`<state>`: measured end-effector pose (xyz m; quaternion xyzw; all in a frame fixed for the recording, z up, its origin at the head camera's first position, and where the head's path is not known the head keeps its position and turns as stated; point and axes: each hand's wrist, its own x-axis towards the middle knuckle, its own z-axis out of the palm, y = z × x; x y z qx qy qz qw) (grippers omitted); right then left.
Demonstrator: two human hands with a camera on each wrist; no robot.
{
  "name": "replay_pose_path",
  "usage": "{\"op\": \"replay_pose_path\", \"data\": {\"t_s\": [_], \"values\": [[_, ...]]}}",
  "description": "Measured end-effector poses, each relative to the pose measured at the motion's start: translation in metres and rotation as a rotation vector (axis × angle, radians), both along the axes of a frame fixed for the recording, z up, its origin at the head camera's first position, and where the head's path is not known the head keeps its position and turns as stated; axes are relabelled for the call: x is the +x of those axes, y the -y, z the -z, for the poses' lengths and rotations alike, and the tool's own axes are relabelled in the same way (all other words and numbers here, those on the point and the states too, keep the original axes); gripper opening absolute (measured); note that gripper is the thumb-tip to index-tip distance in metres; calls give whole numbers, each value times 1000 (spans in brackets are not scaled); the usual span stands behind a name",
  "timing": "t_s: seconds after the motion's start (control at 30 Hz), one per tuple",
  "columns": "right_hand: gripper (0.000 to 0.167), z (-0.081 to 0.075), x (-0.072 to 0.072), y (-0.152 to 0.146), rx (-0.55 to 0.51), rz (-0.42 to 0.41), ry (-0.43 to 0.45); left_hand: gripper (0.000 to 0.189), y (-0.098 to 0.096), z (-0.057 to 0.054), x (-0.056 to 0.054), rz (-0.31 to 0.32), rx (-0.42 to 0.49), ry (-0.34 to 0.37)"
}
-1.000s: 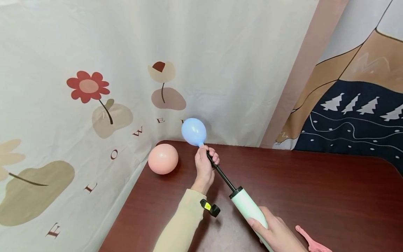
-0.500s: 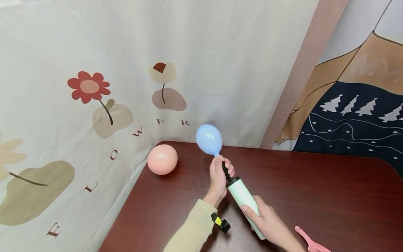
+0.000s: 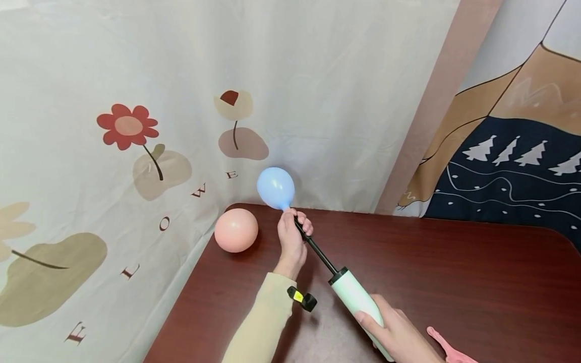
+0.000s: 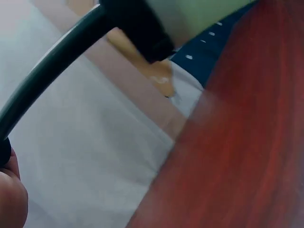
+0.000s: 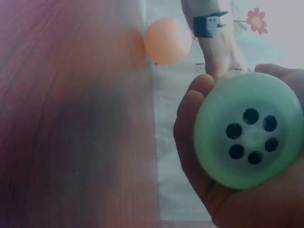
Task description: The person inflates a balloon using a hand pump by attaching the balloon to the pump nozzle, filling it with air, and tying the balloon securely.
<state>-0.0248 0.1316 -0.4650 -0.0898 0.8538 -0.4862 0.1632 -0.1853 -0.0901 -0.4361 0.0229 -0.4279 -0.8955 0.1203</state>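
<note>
A small inflated blue balloon [image 3: 275, 187] sits on the black nozzle end of a pale green balloon pump [image 3: 351, 291]. My left hand [image 3: 291, 241] pinches the balloon's neck and curls round that black end. The pump's black rod [image 3: 322, 253] is drawn well out of its barrel. Lower right, my right hand [image 3: 401, 330] wraps round the green barrel, thumb on top. In the right wrist view, the barrel's round end [image 5: 249, 135], pierced by several holes, faces the camera. The left wrist view shows the dark rod [image 4: 52, 59] between thumb and barrel.
A pink inflated balloon [image 3: 236, 230] rests on the dark red-brown table [image 3: 458, 272] at its back left corner. A pink plastic tool [image 3: 447, 348], cut off by the frame, lies right of my right hand. Printed curtains [image 3: 336, 111] hang along the table's back and left edges.
Half a second ago the rod was pushed into the barrel and my hands were close together. Now they are apart again, the left hand and blue balloon shifted up and left, the rod out.
</note>
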Motion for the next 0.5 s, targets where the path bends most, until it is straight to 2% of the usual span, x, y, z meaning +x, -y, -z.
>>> {"op": "replay_pose_path", "data": {"t_s": [0.1,0.3,0.4,0.5], "values": [[48,2,-1,1,-44,2,-23,27,-14,6,7,24,-16,-3],[41,8,-10,9,-138,29,-54,27,-44,24,32,111,-68,15],[41,10,-12,13,-141,47,-54,28,-48,30,38,99,-94,15],[43,10,-11,16,-126,60,-59,30,-43,30,35,66,-76,5]]}}
